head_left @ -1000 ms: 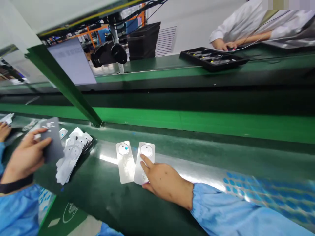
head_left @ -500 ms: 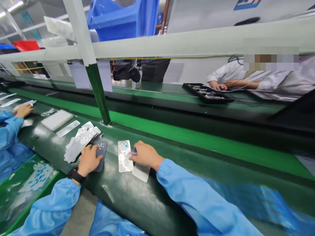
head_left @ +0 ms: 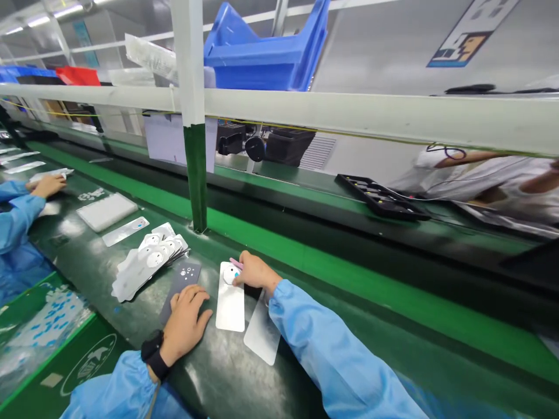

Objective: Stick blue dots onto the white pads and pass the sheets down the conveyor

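A silver phone back panel (head_left: 230, 308), with a round white camera ring and a blue dot near its top, lies on the green bench. My right hand (head_left: 258, 272) is at its top end, closed round a thin pink stick-like tool (head_left: 236, 263), the fingertips by the ring. Partly under my right forearm lies another silver panel (head_left: 262, 334). My left hand (head_left: 187, 317) rests with fingers apart at the lower end of a dark grey panel (head_left: 186, 274) with small holes. Left of it, a fanned pile of silver panels (head_left: 140, 270) overlaps.
A single panel (head_left: 126, 231) and a white pad (head_left: 107, 212) lie farther left, near a co-worker's hands (head_left: 49, 185). A green bin (head_left: 87, 355) holds blue-dotted scraps at lower left. A post (head_left: 195, 174) rises behind the pile. Across the line sits a black tray (head_left: 379, 198).
My left hand has slid down the dark grey panel. My right hand has moved to the silver panel's top, with the pink tool now near the ring. The view has shifted.
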Motion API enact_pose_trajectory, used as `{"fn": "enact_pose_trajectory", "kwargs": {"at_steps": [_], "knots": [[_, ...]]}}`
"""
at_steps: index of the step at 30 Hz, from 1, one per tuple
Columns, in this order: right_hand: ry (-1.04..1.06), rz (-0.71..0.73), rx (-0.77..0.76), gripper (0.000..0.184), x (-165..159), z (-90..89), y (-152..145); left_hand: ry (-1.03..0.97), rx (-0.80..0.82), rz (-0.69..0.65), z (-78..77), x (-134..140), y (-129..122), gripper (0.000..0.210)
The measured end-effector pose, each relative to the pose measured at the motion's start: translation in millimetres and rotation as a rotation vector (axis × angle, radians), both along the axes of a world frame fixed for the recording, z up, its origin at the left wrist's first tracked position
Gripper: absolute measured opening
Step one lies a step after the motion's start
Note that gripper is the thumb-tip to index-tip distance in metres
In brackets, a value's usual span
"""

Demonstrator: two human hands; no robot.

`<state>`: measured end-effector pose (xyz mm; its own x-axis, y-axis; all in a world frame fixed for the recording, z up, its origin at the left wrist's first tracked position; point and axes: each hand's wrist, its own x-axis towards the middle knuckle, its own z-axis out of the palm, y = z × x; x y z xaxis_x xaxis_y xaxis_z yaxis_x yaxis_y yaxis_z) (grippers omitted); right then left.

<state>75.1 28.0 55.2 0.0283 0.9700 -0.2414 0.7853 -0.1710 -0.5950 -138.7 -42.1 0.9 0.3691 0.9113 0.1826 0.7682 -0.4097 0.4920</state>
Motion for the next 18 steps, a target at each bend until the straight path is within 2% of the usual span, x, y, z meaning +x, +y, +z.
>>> {"fn": "enact_pose_trajectory", "kwargs": {"at_steps": [4, 6, 8, 11, 14, 16, 18], "knots": [[0.179, -0.163, 0.043, 0.017, 32, 13.5, 27, -0.049, 0.139, 0.001, -7.1, -3, 1, 0.017], [0.259, -0.272, 0.092, 0.008, 54, 22.7, 47, -0.062, 0.213, -0.007, -5.5, -4, 0, 0.017], [0.315, -0.382, 0.151, 0.012, 81, 30.7, 66, -0.070, 0.250, -0.035, 0.5, -2, -1, 0.017], [0.339, -0.570, 0.261, 0.021, 121, 40.9, 79, -0.061, 0.194, -0.120, 15.8, 11, -1, 0.015], [0.353, -0.708, 0.365, 0.022, 155, 52.5, 65, -0.002, 0.027, -0.262, 31.5, 41, 6, 0.017], [0.396, -0.748, 0.408, 0.021, 171, 62.0, 39, 0.074, -0.103, -0.377, 38.4, 67, 15, 0.033], [0.447, -0.762, 0.441, 0.019, 183, 71.4, 3, 0.171, -0.201, -0.478, 41.7, 92, 26, 0.057]]}}
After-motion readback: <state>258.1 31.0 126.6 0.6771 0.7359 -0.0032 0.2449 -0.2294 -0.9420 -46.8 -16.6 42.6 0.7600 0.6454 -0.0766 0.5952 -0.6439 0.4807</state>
